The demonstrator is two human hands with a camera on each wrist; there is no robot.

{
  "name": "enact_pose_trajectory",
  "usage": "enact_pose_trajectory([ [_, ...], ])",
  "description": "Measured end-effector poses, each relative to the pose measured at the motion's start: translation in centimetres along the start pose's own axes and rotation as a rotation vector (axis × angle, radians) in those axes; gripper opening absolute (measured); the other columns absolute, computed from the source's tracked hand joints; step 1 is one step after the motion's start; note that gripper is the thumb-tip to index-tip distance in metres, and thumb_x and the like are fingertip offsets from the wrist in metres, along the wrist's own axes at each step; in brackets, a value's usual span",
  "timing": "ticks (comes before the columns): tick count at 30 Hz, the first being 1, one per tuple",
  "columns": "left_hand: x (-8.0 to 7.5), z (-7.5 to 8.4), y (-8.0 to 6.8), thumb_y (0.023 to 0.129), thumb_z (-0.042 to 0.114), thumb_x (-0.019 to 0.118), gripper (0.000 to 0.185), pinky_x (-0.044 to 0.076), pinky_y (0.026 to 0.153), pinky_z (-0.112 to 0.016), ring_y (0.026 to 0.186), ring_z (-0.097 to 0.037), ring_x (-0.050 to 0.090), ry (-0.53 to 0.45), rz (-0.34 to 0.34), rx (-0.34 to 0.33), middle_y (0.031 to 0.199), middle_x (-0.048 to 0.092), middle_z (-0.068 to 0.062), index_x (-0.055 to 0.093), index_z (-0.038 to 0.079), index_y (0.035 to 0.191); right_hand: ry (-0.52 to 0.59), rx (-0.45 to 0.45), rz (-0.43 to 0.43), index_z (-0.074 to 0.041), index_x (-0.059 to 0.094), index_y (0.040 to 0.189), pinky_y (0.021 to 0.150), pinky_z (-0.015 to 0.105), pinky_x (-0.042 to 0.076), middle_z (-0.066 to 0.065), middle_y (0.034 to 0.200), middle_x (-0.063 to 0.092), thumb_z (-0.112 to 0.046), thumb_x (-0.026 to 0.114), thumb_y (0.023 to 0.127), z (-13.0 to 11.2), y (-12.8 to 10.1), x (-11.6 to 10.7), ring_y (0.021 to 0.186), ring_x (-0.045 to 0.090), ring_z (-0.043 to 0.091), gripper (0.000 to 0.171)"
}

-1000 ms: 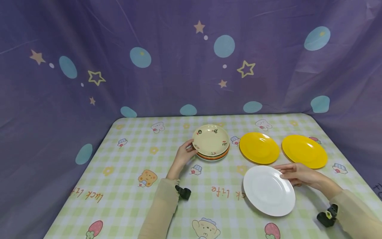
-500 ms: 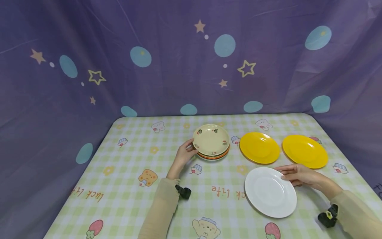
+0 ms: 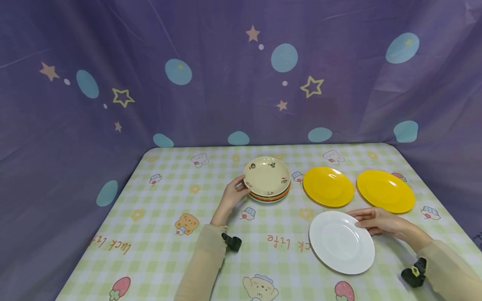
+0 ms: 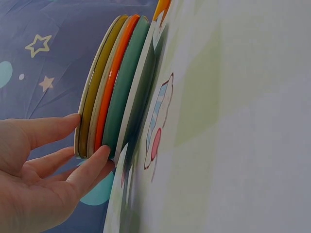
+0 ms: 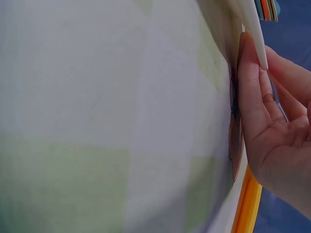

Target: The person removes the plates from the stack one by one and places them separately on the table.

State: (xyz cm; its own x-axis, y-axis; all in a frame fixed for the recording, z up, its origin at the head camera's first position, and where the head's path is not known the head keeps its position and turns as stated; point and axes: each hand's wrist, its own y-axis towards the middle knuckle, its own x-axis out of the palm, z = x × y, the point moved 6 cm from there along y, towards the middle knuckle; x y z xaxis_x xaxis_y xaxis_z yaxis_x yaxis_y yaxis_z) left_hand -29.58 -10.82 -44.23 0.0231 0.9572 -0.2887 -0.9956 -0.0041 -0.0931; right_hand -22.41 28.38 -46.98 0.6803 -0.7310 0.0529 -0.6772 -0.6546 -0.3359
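In the head view, my left hand (image 3: 233,195) is at the left edge of a plate stack, topped by a cream plate (image 3: 266,176) with small printed flowers. Its thumb and fingers grip the stacked rims, which show olive, orange and a green plate (image 4: 127,85) in the left wrist view. My right hand (image 3: 382,223) pinches the upper right rim of a round white plate (image 3: 342,243), thumb on top and fingers underneath. That rim stands a little off the cloth in the right wrist view, where the white plate (image 5: 252,30) is seen edge-on.
Two yellow plates lie side by side beyond the white one, a left yellow plate (image 3: 328,187) and a right yellow plate (image 3: 385,191). A checked tablecloth (image 3: 158,263) with cartoon prints covers the table. A purple curtain (image 3: 211,113) hangs along the back and sides.
The white plate has shifted slightly right and toward the near edge, with my right hand still on its rim. My left hand stays at the stack.
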Motion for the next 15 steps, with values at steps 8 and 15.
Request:
enact_pose_trajectory([
  [8,-0.03,0.11,0.05,0.079,-0.002,0.060,0.058,0.047,0.087,-0.029,0.112,-0.030,0.048,-0.008,-0.009,0.023,0.133,0.037,-0.021,0.038,0.002,0.132,-0.041,0.008,0.043,-0.014,0.055,0.122,0.057,0.020,0.052,0.002,0.102,0.062,-0.008,0.048,0.090,-0.03,0.14,-0.17,0.073,0.062,0.012,0.033],
  [15,-0.04,0.09,0.11,0.078,-0.003,0.060,0.057,0.047,0.088,-0.029,0.112,-0.030,0.049,-0.022,-0.008,0.027,0.133,0.038,-0.021,0.039,0.002,0.132,-0.199,0.056,0.180,0.004,0.049,0.122,0.044,0.019,0.042,0.003,0.092,0.063,-0.014,0.056,0.086,-0.30,0.14,-0.61,0.050,0.049,0.008,0.040],
])
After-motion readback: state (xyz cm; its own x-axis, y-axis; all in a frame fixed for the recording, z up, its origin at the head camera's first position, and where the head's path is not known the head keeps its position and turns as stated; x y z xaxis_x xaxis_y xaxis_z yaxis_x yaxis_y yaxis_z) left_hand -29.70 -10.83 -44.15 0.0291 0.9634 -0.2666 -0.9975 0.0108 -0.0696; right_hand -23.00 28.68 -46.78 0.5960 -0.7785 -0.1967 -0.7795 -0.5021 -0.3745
